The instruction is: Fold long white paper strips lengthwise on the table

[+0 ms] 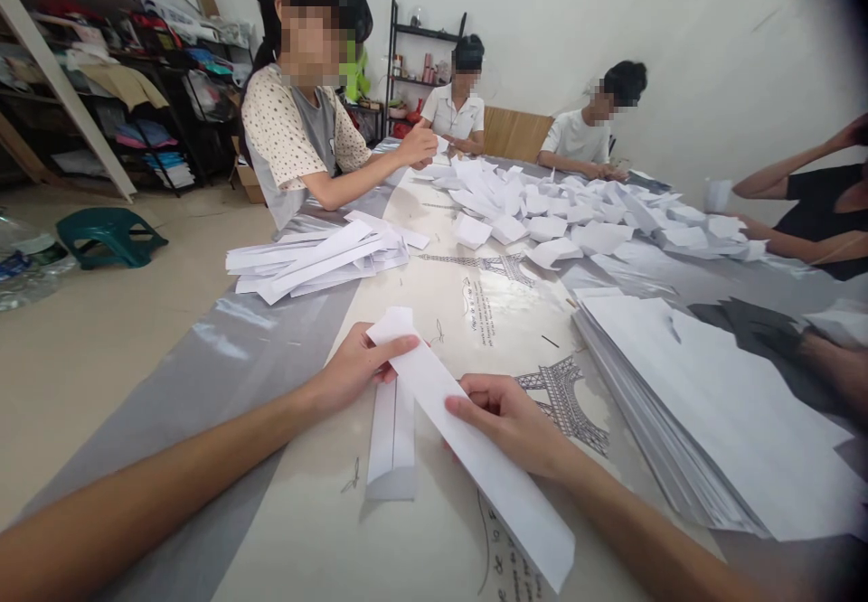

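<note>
A long folded white paper strip (502, 484) slants across the near part of the table (305, 512). My left hand (363, 362) pinches its upper end, thumb on top. Farther down its right edge, my right hand (505, 417) grips the same strip between thumb and curled fingers. Beneath the upper end, a second piece of folded paper (391, 448) with a lengthwise crease hangs or lies below my left hand; whether it is joined to the strip I cannot tell.
Folded strips (318, 258) lie in a pile at the left. Many folded paper pieces (556, 213) cover the far table. A stack of white sheets (705, 403) stands right. Several people sit around; a green stool (112, 233) is on the floor.
</note>
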Demonstrator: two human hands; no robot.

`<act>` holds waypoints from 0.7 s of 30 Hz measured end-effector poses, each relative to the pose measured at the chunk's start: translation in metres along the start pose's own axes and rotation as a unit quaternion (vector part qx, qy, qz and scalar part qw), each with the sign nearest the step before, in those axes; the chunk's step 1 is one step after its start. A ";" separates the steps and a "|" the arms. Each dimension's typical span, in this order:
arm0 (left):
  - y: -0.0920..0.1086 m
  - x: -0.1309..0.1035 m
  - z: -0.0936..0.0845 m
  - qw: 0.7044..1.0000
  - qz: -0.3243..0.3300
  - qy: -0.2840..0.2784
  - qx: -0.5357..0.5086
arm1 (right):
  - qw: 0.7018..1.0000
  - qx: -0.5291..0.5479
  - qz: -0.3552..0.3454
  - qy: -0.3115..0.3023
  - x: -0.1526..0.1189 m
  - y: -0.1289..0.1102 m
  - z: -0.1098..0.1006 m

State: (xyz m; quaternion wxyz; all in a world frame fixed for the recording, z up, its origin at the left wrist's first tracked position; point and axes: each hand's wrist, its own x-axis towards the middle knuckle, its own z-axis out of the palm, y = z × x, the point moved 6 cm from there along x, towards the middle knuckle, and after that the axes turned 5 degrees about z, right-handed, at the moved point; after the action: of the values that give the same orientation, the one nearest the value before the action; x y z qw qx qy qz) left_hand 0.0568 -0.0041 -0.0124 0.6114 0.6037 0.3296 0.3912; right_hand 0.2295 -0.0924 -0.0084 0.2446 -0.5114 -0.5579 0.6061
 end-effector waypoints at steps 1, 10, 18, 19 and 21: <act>0.003 0.001 -0.002 1.000 0.009 0.000 0.015 | 1.000 -0.004 0.008 0.001 0.000 0.000 -0.002; 0.015 0.002 -0.004 0.991 0.051 -0.027 0.121 | 0.995 -0.049 -0.046 0.068 0.006 -0.005 -0.019; 0.018 0.008 -0.005 0.979 0.017 -0.140 0.148 | 0.997 -0.047 -0.040 0.048 0.006 0.000 -0.014; 0.018 0.011 -0.009 0.980 0.017 -0.134 0.149 | 0.997 -0.050 -0.038 0.050 0.006 0.000 -0.014; 0.017 0.015 -0.016 0.980 0.022 -0.116 0.158 | 0.996 -0.057 -0.040 0.056 0.006 0.000 -0.015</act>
State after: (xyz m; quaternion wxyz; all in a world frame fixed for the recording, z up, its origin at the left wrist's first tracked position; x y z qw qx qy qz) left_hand 0.0489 0.0158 0.0048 0.5342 0.7407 0.3010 0.2748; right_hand 0.2406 -0.0811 -0.0077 0.2698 -0.5350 -0.5973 0.5332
